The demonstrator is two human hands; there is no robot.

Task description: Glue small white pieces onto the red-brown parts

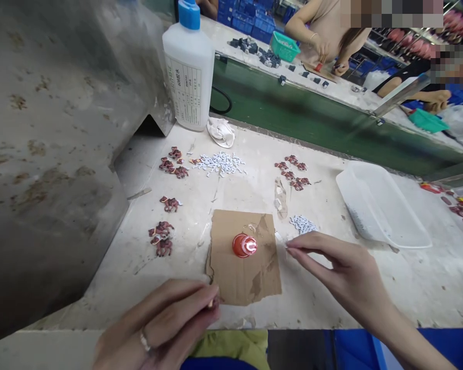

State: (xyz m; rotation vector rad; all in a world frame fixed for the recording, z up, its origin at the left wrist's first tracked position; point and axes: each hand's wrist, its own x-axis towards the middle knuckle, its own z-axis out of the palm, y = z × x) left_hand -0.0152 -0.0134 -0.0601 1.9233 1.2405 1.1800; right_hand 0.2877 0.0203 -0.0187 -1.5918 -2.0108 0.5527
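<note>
Head view. Grasping a brown figurine [213, 302] between thumb and fingers of the left hand [165, 321], at the near left corner of the cardboard [231, 288]; mostly covered by the grip. Pinching with the fingertips of the right hand [343, 272], apparently on a tiny pale piece [287, 247], just beside the cardboard's right edge; too small to confirm fully.

Judged at risk of dropping the tiny pale piece, owing to its size and the narrow pinch; judged hard to find again on the whitish tabletop [320, 200]. Also at risk of knocking the red cap [244, 245], set glossy near the cardboard's middle, between both hands; possibly spilling if wet inside, unable to confirm contents. Liable to scatter the near pale pile [303, 224] by brushing with the right knuckles, being just beyond.

Noting loose figurines at left [164, 245], more figurines at right [291, 172], and a far pale pile [220, 163] between. Noting a tall bottle [189, 72] beside a crumpled cloth [220, 132]. Hemmed in at left by a metal housing [42, 154]; bounded at right by a clear tray [381, 205]. Observing, beyond a green partition [250, 97], a person [332, 31] at another work surface.
</note>
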